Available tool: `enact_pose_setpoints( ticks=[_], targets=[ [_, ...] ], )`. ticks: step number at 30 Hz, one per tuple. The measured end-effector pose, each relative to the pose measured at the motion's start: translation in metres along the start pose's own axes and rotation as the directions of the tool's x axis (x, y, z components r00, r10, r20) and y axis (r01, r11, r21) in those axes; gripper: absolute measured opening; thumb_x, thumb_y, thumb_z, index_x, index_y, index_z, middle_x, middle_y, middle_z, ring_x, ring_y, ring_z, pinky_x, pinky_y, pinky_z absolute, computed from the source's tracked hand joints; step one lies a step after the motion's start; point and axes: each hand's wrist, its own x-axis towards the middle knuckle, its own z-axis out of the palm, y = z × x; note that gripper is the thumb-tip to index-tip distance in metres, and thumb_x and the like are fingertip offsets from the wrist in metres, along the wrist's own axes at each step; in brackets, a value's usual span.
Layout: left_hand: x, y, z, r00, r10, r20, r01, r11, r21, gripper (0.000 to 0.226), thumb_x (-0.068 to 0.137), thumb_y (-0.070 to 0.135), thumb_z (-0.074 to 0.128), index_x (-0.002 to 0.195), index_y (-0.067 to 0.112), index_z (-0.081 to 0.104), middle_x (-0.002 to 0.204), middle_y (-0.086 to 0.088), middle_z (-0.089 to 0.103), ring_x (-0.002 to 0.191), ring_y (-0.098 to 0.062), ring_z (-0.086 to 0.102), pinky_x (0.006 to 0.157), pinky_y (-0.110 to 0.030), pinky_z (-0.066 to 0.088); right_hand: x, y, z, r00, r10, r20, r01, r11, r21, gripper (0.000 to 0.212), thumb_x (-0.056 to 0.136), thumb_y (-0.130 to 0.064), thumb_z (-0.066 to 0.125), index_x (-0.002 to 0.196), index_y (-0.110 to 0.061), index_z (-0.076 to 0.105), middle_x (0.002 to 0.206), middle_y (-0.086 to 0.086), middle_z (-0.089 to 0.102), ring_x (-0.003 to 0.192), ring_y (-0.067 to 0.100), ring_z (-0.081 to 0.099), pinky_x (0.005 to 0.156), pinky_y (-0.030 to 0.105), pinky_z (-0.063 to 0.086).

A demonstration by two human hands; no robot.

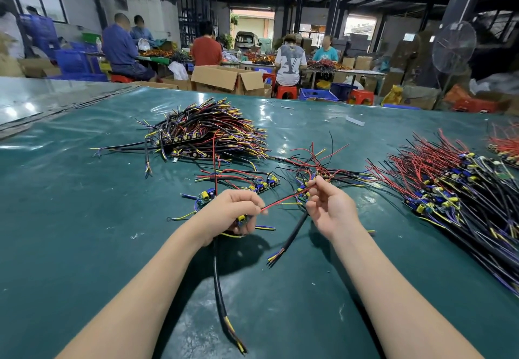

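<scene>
The fingers [319, 183] of the right hand [332, 208] pinch a red wire [286, 197] between fingertip and thumb, the other fingers loosely curled. The wire runs taut, down and left, to the left hand [231, 212]. The left hand's fingers [248, 225] are curled round a small board [241, 218] with a yellow part on it. Both hands are just above the table [84, 218]. A black cable [217, 280] hangs from the board and trails toward the near edge between the forearms, ending in bared coloured leads.

A second cable [293, 233] lies slanted below the right hand; whether that hand holds it I cannot tell. Loose boards [264, 186] lie just beyond the left hand, and a tangle [323, 166] of red and black wires lies just beyond the right.

Further out, a left heap [207, 131] lies well apart toward the far side. A right heap [449, 187] stretches along the right edge, near the right forearm. Bare table spreads to the left of the left arm and between the arms. The far edge runs across beyond the heaps, with boxes [227, 79] behind it. Print on the boards is too small to read.
</scene>
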Motion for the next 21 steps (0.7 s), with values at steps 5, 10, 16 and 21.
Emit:
enact_pose_setpoints(
  ticks=[5,10,16,21],
  targets=[
    [-0.001,-0.001,0.002,0.998,0.012,0.069,-0.014,0.999,0.033,0.026,0.075,0.008,0.054,0.081,0.024,0.072,0.044,0.004,0.053,0.04,-0.007,0.042,0.041,-0.013,0.032,0.001,0.001,-0.001,0.999,-0.047,-0.002,0.047,0.996,-0.082,0.032,0.094,-0.013,0.048,0.063,-0.006,0.051,0.033,-0.005,0.042,0.026,0.002,0.034,0.031,0.01,0.032],
    [-0.003,0.002,0.001,0.999,-0.011,0.05,0.008,0.998,0.059,0.025,0.074,0.006,0.055,0.078,0.022,0.073,0.044,0.004,0.055,0.04,-0.006,0.043,0.041,-0.013,0.034,0.0,0.003,0.002,0.997,-0.069,-0.021,0.067,0.995,-0.078,0.03,0.093,-0.012,0.05,0.065,-0.006,0.055,0.035,-0.007,0.046,0.027,0.001,0.039,0.032,0.011,0.036],
    [0.002,-0.001,0.002,0.985,0.005,-0.173,0.0,0.999,0.032,0.022,0.087,-0.004,0.047,0.073,0.012,0.051,0.047,0.003,0.059,0.037,-0.005,0.045,0.037,-0.012,0.031,-0.008,0.007,0.005,0.999,-0.011,0.039,0.014,0.997,-0.081,0.023,0.092,-0.015,0.053,0.073,-0.006,0.061,0.039,-0.006,0.05,0.031,0.001,0.043,0.036,0.012,0.043],
    [0.004,-0.001,0.002,0.973,0.016,-0.229,-0.018,1.0,-0.009,0.024,0.087,-0.004,0.049,0.069,0.01,0.048,0.047,0.002,0.06,0.036,-0.005,0.045,0.036,-0.012,0.032,-0.024,0.023,0.021,0.955,0.09,0.283,0.021,0.931,-0.364,0.021,0.089,-0.006,0.055,0.069,-0.009,0.061,0.044,-0.005,0.054,0.035,0.002,0.046,0.038,0.013,0.042]
  ],
)
